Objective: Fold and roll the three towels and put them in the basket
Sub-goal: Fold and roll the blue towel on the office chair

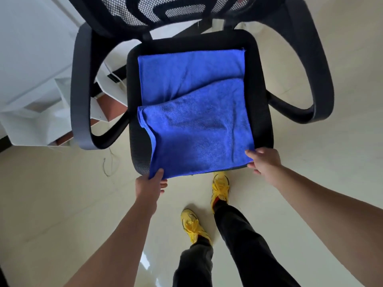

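A blue towel (192, 112) lies spread on the black seat of an office chair (263, 112), partly folded over itself, with an upper layer covering its near half. My left hand (152, 184) pinches the towel's near left corner at the seat's front edge. My right hand (263, 162) pinches the near right corner. Both corners hang slightly past the seat's front. No basket and no other towels are in view.
The chair's grey armrests (79, 90) curve out on both sides and its mesh backrest (165, 11) rises at the top. White furniture (31, 79) stands at the left. My legs and yellow shoes (192, 226) stand on the glossy cream floor below the seat.
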